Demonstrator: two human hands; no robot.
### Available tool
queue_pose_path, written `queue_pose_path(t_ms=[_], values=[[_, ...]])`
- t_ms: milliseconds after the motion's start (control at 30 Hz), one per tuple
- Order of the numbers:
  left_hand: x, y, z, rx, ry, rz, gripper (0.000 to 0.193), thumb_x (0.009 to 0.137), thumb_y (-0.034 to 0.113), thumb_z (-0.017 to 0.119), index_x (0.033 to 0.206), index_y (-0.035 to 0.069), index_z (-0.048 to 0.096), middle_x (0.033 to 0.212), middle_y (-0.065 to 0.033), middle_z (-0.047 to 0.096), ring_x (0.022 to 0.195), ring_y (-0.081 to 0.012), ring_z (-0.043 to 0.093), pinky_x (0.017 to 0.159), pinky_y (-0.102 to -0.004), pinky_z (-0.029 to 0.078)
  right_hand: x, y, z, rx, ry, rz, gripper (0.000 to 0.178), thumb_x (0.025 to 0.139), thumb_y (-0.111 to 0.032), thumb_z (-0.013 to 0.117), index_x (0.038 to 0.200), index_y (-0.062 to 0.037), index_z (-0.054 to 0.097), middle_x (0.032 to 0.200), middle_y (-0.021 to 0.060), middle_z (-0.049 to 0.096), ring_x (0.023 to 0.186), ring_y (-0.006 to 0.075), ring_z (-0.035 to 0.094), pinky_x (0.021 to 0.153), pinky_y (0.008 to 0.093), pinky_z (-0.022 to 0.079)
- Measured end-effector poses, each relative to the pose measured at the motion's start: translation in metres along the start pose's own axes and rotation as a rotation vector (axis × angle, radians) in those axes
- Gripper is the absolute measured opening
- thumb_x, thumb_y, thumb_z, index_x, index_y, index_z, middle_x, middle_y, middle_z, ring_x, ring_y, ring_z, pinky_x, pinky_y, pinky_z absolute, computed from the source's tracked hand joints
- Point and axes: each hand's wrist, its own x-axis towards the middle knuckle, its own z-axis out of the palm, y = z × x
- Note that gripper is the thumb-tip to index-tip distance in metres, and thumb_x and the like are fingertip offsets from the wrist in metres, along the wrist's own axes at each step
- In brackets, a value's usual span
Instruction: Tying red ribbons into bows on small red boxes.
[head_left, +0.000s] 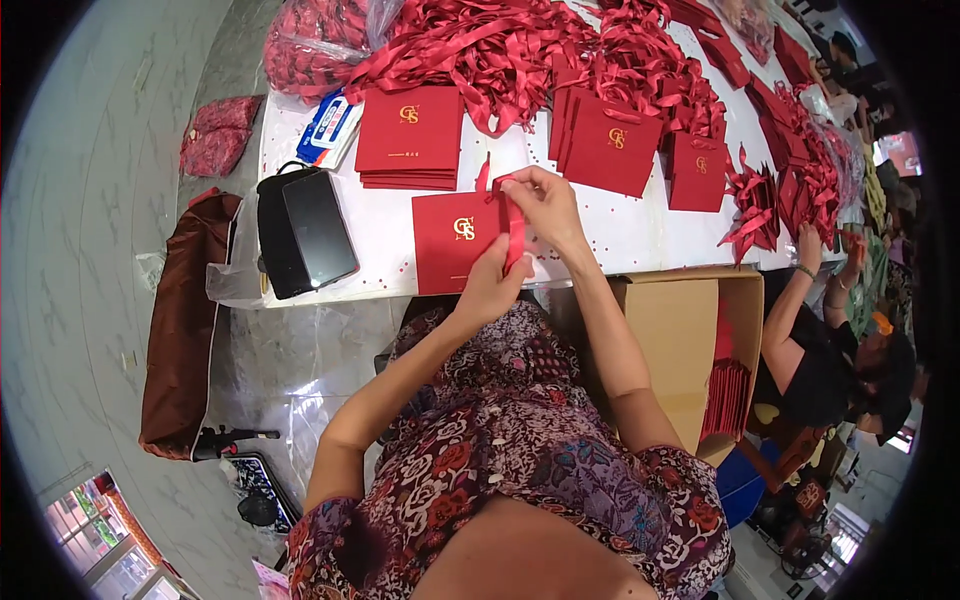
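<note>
White-covered worktop, seen from above through a round fisheye, runs across a grey-floored room. Along its far side lies a tangled heap of red ribbon; nearer are stacked bags, with a dark phone to the left.

One flat red bag with a gold mark lies at the near edge, directly before the wearer. Left hand grips its right side; right hand pinches a loose ribbon at the upper right corner. Fitting the ribbon as a handle seems to be the step in hand (a guess from the pose). If so, the next move calls for a steady bag and a gentle pull on the ribbon.

Fingers cover the spot where ribbon meets bag, so any hole or knot is hidden. An open box is partly blocked by the right arm, and a co-worker at right blurs into the dark rim.
</note>
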Motion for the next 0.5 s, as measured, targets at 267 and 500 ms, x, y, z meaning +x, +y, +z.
queue_pose_path(t_ms=[267, 500], values=[[-0.017, -0.004, -0.039, -0.158, -0.049, -0.156, 0.031, 0.106, 0.024, 0.039, 0.109, 0.001, 0.06, 0.081, -0.0011, 0.062, 0.067, -0.0071, 0.058, 0.063, -0.0216, 0.048, -0.006, 0.011, -0.013, -0.337, 0.23, -0.226, 0.015, 0.088, -0.012, 0.066, 0.099, -0.0032, 0.069, 0.088, 0.0084, 0.068, 0.078, 0.0179, 0.065, 0.066, 0.0302, 0.051], [-0.005, 0.014, -0.063, -0.233, -0.028, -0.282, 0.032, 0.103, 0.023, 0.042, 0.111, 0.003, 0.066, 0.097, -0.0032, 0.069, 0.088, -0.01, 0.066, 0.081, -0.0253, 0.053, -0.05, -0.025, 0.015, -0.307, -0.214, -0.534, 0.018, 0.085, -0.008, 0.066, 0.103, -0.0054, 0.066, 0.095, 0.01, 0.061, 0.09, 0.0253, 0.063, 0.075, 0.0351, 0.051]])
